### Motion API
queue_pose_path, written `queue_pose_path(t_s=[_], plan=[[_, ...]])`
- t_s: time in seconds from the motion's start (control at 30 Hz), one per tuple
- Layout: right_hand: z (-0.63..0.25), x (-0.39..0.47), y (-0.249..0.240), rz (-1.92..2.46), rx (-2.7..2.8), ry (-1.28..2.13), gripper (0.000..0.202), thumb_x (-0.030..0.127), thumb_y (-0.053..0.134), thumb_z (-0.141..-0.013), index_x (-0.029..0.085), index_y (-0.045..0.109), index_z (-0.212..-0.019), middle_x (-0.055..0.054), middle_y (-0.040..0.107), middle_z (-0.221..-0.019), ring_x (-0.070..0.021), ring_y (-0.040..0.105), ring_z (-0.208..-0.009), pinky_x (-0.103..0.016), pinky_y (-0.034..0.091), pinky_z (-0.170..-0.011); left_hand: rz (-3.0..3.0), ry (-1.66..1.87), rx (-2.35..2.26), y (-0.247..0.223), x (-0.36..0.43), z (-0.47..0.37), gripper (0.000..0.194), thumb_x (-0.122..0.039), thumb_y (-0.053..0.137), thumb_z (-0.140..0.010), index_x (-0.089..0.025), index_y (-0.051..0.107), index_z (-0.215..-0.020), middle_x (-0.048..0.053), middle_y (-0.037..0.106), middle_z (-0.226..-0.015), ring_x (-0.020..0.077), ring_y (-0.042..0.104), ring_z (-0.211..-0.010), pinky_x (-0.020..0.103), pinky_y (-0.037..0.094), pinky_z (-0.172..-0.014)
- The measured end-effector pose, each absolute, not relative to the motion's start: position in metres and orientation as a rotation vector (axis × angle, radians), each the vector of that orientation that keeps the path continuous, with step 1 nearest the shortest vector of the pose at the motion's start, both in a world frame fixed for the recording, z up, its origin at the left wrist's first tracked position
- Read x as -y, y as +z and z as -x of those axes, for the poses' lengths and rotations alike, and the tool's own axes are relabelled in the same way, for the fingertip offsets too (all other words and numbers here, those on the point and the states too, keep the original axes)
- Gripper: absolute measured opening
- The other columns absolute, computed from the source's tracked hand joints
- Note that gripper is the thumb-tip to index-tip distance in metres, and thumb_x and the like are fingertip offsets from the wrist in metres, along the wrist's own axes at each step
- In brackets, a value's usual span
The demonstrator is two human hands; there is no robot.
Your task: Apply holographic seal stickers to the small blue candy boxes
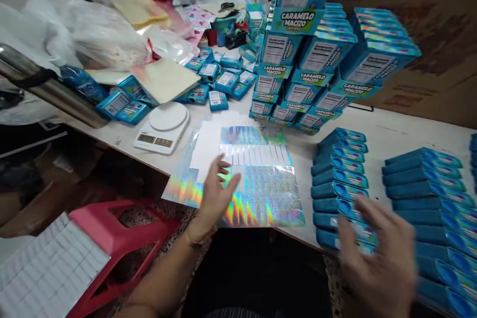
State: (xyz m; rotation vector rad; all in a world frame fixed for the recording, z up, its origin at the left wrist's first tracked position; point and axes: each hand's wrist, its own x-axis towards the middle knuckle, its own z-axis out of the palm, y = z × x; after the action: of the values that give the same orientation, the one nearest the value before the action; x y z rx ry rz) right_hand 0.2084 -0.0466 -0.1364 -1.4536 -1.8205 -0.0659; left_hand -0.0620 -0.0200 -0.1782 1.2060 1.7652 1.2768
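Observation:
My left hand (216,191) hovers over a shiny holographic sticker sheet (268,198), its thumb and bent fingers apart with nothing seen between them. Narrow white strips (257,155) cross the sheet's upper part. White backing paper (206,144) lies under its left side. My right hand (383,253), blurred by motion, is at the near end of a row of blue candy boxes (339,176). Its thumb and fingers are spread, with boxes showing in the gap. Whether it touches one, I cannot tell.
Stacked caramel display boxes (298,84) stand behind the sheet. Another row of blue boxes (425,194) is at right. A white kitchen scale (162,129), loose blue boxes (227,79) and a steel thermos (48,84) sit leftward. A red stool (108,228) stands below the table edge.

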Motion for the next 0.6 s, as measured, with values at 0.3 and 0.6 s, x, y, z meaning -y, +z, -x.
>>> queue_pose_path(t_s=[0.3, 0.6], plan=[[-0.053, -0.038, -0.192, 1.137, 2.515, 0.335, 0.053, 0.022, 0.064, -0.089, 0.016, 0.048, -0.139, -0.019, 0.057, -0.127, -0.0339, 0.051, -0.117, -0.051, 0.05, -0.094, -1.255, 0.935, -1.724, -0.214, 0.006, 0.13, 0.076, -0.051, 0.05, -0.092, -0.012, 0.03, -0.154, 0.008, 0.066, -0.101, 0.021, 0.063, -0.09, 0.035, 0.047, -0.085], [-0.018, -0.043, -0.203, 1.21, 2.743, 0.088, 0.012, 0.022, 0.055, -0.097, 0.017, 0.064, -0.103, -0.013, 0.064, -0.101, -0.0264, 0.054, -0.089, -0.037, 0.04, -0.074, -1.083, 1.031, -1.52, -0.216, -0.013, 0.134, 0.05, -0.041, 0.047, -0.094, -0.011, 0.057, -0.133, 0.005, 0.068, -0.084, 0.0167, 0.061, -0.075, 0.03, 0.051, -0.074]])
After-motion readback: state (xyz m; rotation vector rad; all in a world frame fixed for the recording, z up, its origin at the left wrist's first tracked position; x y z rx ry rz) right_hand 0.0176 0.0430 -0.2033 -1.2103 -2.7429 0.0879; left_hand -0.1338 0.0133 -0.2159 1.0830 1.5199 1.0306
